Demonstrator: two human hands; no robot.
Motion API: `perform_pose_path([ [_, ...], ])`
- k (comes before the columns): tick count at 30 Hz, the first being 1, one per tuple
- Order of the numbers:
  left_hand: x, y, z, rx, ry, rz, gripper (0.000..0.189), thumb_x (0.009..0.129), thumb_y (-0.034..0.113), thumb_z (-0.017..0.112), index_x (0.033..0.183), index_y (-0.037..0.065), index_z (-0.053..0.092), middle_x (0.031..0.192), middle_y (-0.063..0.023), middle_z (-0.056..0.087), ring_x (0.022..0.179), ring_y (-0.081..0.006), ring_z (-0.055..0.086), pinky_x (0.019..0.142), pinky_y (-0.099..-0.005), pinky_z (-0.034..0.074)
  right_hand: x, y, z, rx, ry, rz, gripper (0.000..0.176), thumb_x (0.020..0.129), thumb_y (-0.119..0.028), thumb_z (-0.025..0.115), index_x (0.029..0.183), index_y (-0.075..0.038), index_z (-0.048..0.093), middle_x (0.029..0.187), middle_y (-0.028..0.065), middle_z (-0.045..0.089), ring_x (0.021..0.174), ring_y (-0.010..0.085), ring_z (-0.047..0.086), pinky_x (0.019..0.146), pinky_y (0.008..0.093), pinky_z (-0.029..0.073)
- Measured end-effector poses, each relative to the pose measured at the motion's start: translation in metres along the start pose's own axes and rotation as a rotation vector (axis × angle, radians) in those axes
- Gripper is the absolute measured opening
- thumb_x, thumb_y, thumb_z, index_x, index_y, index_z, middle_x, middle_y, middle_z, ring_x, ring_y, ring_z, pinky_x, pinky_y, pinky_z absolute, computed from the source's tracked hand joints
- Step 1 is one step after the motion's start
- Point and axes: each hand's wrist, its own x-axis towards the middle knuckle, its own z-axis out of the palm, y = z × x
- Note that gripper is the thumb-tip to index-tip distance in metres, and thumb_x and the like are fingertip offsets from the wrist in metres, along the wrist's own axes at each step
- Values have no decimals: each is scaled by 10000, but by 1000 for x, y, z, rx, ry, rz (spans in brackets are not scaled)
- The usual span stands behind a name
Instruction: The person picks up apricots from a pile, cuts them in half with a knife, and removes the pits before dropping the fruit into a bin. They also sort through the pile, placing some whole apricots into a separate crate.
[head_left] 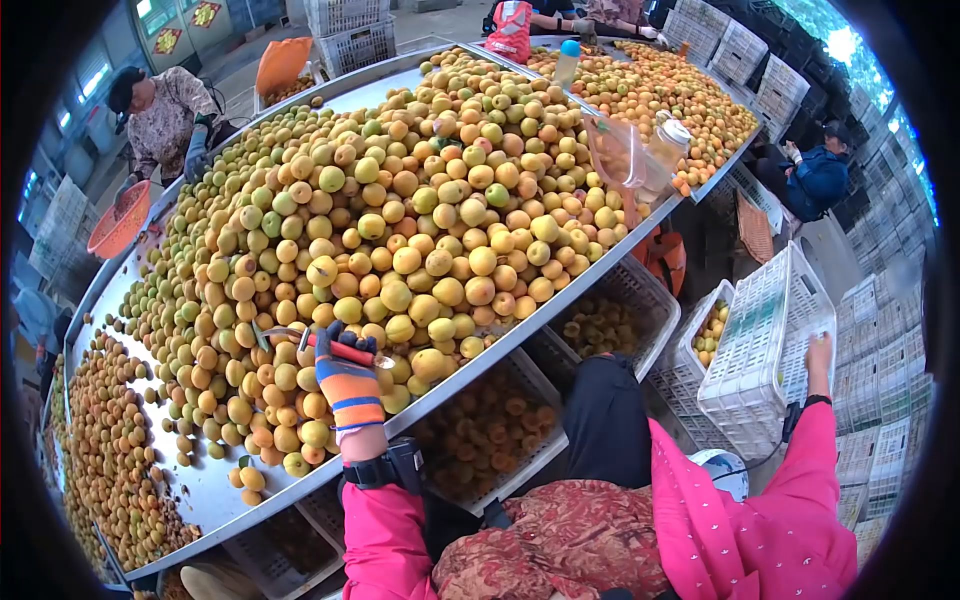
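Note:
My left hand [350, 385], in a striped orange and blue glove, is closed around a red-handled tool [352, 352] with a thin curved metal end. It is held over the near edge of a large heap of yellow-orange apricots [400, 260]. My right hand [818, 358], bare, grips the rim of a tilted white plastic crate [755, 340] at my right side. Its fingers are partly hidden by the rim. Below that crate is another white crate [690, 375] with apricots inside.
The metal table [560, 310] has a raised rim. Under it stand crates of halved apricots [490, 430]. A jar [668, 140] and a bottle [567, 65] stand at the far side. One co-worker [165, 120] handles an orange basket [120, 220]; another person [815, 180] sits at right.

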Motion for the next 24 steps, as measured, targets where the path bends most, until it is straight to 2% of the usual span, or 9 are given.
perform_pose_path([
  [2, -1, 0, 2, 13, -23, 16, 287, 852, 307, 548, 1007, 65, 538, 725, -17, 485, 606, -155, 452, 632, -314, 413, -4, 14, 20, -884, -228, -68, 614, 763, -356, 607, 1229, 16, 456, 1184, 280, 487, 1065, 376, 507, 907, 397, 419],
  [4, -3, 0, 2, 39, 60, 24, 274, 854, 302, 542, 995, 67, 537, 712, -15, 481, 598, -153, 447, 626, -309, 410, 3, -33, 48, -610, -312, -307, 692, 713, -382, 661, 1221, 41, 458, 1219, 308, 443, 1168, 395, 410, 981, 415, 344],
  [6, -1, 2, 5, 42, 62, 39, 270, 854, 299, 543, 987, 65, 537, 703, -14, 478, 595, -153, 446, 624, -308, 408, -6, -121, 99, -442, -286, -606, 604, 742, -325, 651, 1195, 36, 481, 1195, 272, 471, 1136, 393, 437, 964, 408, 360],
  [7, 0, 2, 5, 44, 64, 41, 266, 853, 297, 543, 978, 63, 537, 693, -13, 475, 592, -153, 444, 622, -307, 407, -58, -227, 110, -273, -344, -743, 528, 776, -279, 624, 1196, 12, 491, 1155, 231, 513, 1114, 380, 459, 952, 399, 371],
  [9, 6, 0, 3, 40, 59, 56, 284, 852, 311, 550, 983, 60, 543, 701, -18, 485, 609, -153, 457, 625, -317, 416, -123, -360, 161, -57, -476, -906, 497, 788, -272, 618, 1207, -30, 504, 1155, 171, 550, 1067, 318, 528, 911, 346, 408],
  [11, 13, 1, 1, 47, 24, 79, 319, 850, 339, 563, 993, 54, 554, 716, -28, 504, 644, -154, 483, 631, -338, 436, -213, -478, 192, 188, -752, -1023, 440, 817, -249, 572, 1209, -60, 509, 1143, 165, 565, 1012, 269, 575, 884, 332, 430],
  [14, 12, 7, 5, 51, 24, 102, 305, 848, 326, 559, 994, 58, 557, 700, -17, 501, 630, -143, 476, 629, -328, 426, -295, -582, 297, 122, -762, -1363, 426, 809, -176, 566, 1210, -52, 488, 1181, 146, 545, 1077, 284, 532, 907, 354, 423],
  [19, 20, 15, -4, 55, 56, 94, 299, 855, 315, 545, 999, 53, 548, 695, -18, 485, 625, -146, 468, 641, -322, 418, -378, -654, 414, -95, -744, -1498, 348, 776, -82, 527, 1123, -89, 517, 1178, 124, 512, 1087, 303, 507, 875, 405, 442],
  [24, -3, 9, 13, 45, 20, 40, 278, 872, 289, 521, 1005, 45, 535, 694, -27, 468, 635, -163, 467, 664, -333, 420, -381, -649, 440, -102, -589, -1541, 320, 753, -92, 571, 1071, -124, 549, 1077, 109, 515, 1028, 304, 520, 861, 416, 458],
])
